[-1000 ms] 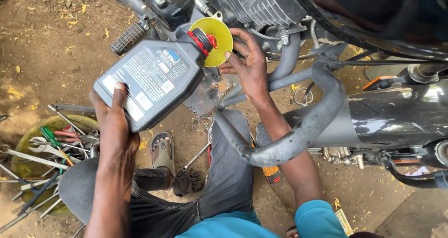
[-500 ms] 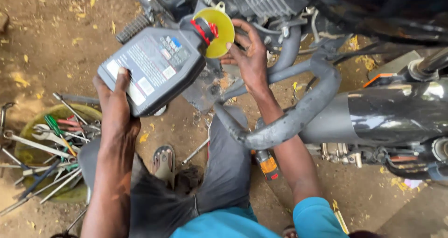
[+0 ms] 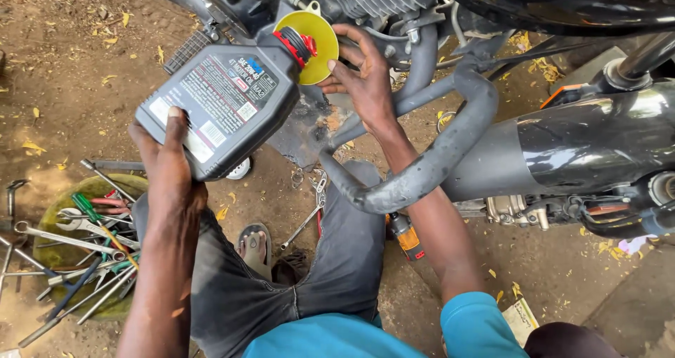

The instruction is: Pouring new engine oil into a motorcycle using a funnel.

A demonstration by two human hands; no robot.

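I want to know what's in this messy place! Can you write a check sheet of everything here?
Surface: bare dirt ground with scattered yellow leaves.
Job's things: grey oil bottle tilted, red neck at a yellow funnel on the motorcycle engine.
Clutter: wrenches and screwdrivers heaped in a green bowl; a spanner on the ground.
Grippers: left hand grips the bottle's base; right hand steadies the funnel.
Cables: thin hoses by the engine.
Surroundings: black exhaust pipe, curved grey guard bar.

Tilted oil bottle (image 3: 218, 105); yellow funnel (image 3: 313, 45)
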